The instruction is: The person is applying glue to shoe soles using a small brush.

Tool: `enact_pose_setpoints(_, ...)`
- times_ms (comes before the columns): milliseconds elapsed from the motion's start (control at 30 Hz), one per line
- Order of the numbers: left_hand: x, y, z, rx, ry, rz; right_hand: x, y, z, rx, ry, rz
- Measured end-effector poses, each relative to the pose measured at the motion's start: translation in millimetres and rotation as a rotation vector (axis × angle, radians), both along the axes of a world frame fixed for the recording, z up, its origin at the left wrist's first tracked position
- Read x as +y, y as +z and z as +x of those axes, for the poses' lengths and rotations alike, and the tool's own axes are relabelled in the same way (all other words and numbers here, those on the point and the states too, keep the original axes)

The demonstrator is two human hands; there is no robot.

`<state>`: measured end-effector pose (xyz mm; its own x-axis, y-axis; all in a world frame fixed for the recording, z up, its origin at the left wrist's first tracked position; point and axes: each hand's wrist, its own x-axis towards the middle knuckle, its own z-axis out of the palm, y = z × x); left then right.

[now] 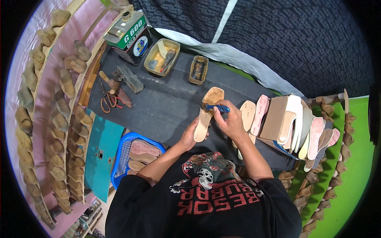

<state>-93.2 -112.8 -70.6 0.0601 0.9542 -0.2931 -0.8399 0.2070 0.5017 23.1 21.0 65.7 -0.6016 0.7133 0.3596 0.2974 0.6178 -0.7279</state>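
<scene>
My left hand (189, 135) is closed around the lower end of a pale shoe insole (203, 122), holding it tilted above the dark table. The insole's upper part looks darker and brownish, as if coated. In my right hand (232, 122) is a blue-handled brush (222, 108), its dark tip touching the insole near the middle. Just right of that hand lie a tan insole (247, 113) and a pink insole (260, 112). A small tray (206, 66) with dark, sticky-looking residue stands beyond the insole's far end.
A green-and-black metal can (126, 37) and a larger tray (177, 53) stand at the far left, near scissors (106, 104) and a hammer (113, 82). A blue basket (118, 160) holds insoles. At right, a cardboard box (274, 119) holds many more. Shoe lasts (59, 119) line racks.
</scene>
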Motion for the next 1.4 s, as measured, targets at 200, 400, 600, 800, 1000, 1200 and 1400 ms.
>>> enact_pose_setpoints(200, -12, 0, -21, 0.037, 0.074, -0.009, 25, -6, -23, 0.037, -0.038, -0.008)
enact_pose_setpoints(400, -21, -2, -37, 0.009, 0.130, -0.044, 65, -17, -59, 0.057, -0.134, -0.072)
enact_pose_setpoints(600, -31, -2, -52, -0.033, 0.100, -0.091, 95, -42, -90, -0.016, -0.172, -0.145)
enact_pose_setpoints(800, -35, -8, -69, -0.047, 0.060, -0.119, 93, -54, -99, -0.127, -0.162, -0.136)
enact_pose_setpoints(1000, -24, -6, -76, -0.077, -0.003, -0.097, 91, -43, -87, -0.044, -0.213, -0.158)
enact_pose_setpoints(1200, -7, -7, -65, -0.093, -0.018, -0.050, 83, -28, -55, 0.172, -0.301, -0.115)
enact_pose_setpoints(1400, 8, 6, -54, -0.005, -0.020, -0.045, 19, -14, -13, 0.111, -0.183, -0.176)
